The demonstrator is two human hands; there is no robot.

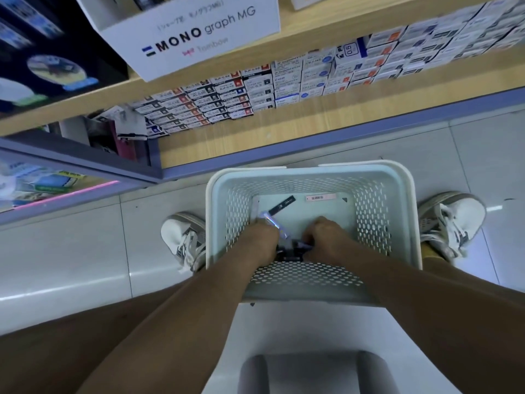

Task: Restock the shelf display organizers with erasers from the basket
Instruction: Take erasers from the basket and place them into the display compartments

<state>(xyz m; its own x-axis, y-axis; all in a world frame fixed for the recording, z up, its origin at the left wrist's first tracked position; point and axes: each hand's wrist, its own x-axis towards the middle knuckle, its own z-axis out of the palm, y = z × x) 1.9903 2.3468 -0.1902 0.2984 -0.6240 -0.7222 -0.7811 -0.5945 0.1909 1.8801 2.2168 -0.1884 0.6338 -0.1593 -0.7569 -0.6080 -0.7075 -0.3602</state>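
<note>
While reaching down into the white basket (369,200) on the floor (71,245), gripping a shiny pack (277,223) with the left hand (262,234) and dark packs (294,250) with the right hand (324,231). Just past both, loose on the basket bottom, one black eraser (282,207).

The basket (377,211) is pale plastic, smooth and matt, its walls pierced with small holes. The floor tiles (71,251) are glossy. The shelf boards (284,129) have a matt wood-grain finish. The MONO graph MG box (193,32) is white matt card; the small stacked boxes (284,81) are printed card. The sneakers (184,237) look like cloth with woven laces. The packet (271,220) gripped by the left hand (261,234) has shiny clear wrap with a rainbow sheen; the dark packets (292,250) gripped by the right hand (324,233) gleam faintly.
</note>
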